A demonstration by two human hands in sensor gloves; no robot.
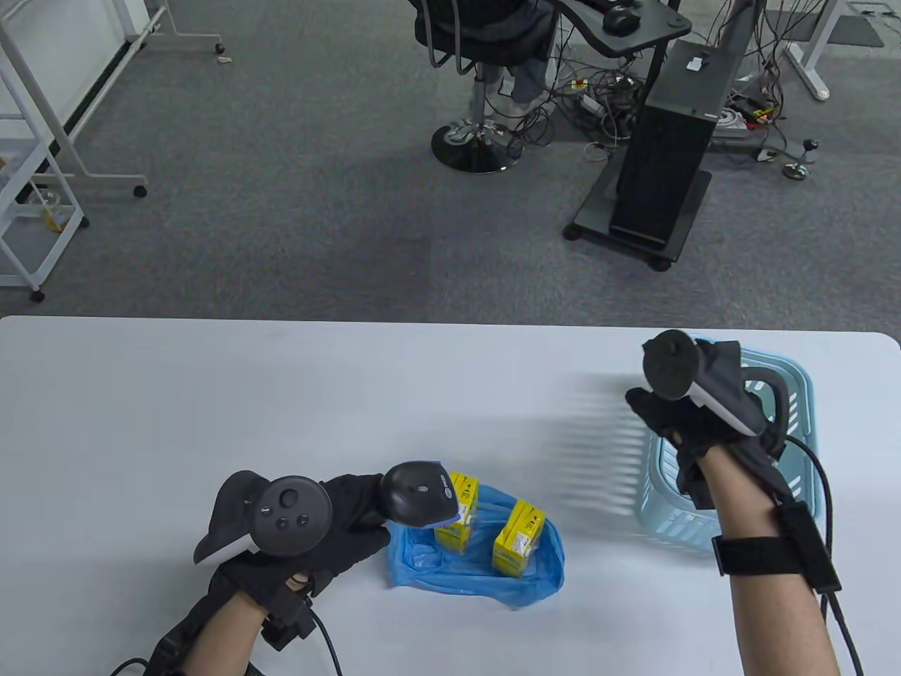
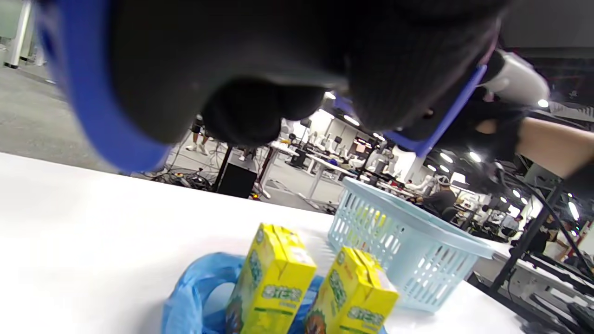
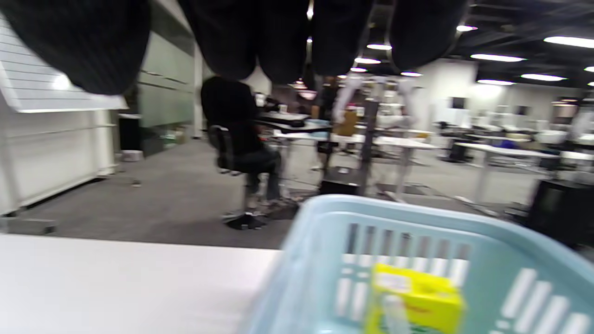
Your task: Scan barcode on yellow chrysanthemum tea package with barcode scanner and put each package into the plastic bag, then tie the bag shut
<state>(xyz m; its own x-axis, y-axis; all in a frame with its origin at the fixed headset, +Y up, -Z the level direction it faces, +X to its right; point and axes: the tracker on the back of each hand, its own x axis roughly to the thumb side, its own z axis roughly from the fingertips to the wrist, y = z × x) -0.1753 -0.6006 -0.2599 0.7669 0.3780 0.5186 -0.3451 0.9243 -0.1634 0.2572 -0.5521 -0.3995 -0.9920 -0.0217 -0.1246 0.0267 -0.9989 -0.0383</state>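
Observation:
My left hand (image 1: pixel 345 517) grips the black barcode scanner (image 1: pixel 419 493), whose head hangs over the left one of two yellow tea packages (image 1: pixel 461 510). The second package (image 1: pixel 519 541) stands to its right. Both stand upright on the crumpled blue plastic bag (image 1: pixel 479 574). In the left wrist view the scanner (image 2: pixel 185 69) fills the top, above the packages (image 2: pixel 274 283) and bag (image 2: pixel 195 297). My right hand (image 1: pixel 665 422) hovers over the light blue basket (image 1: pixel 795 394) and holds nothing. The right wrist view shows its fingers (image 3: pixel 278 37) above another yellow package (image 3: pixel 417 297) inside the basket (image 3: pixel 394 213).
The white table (image 1: pixel 211 394) runs across the table view, its far edge facing grey carpet. An office chair (image 1: pixel 479 70) and a black computer stand (image 1: pixel 669 155) are on the floor beyond. Cables trail from both wrists.

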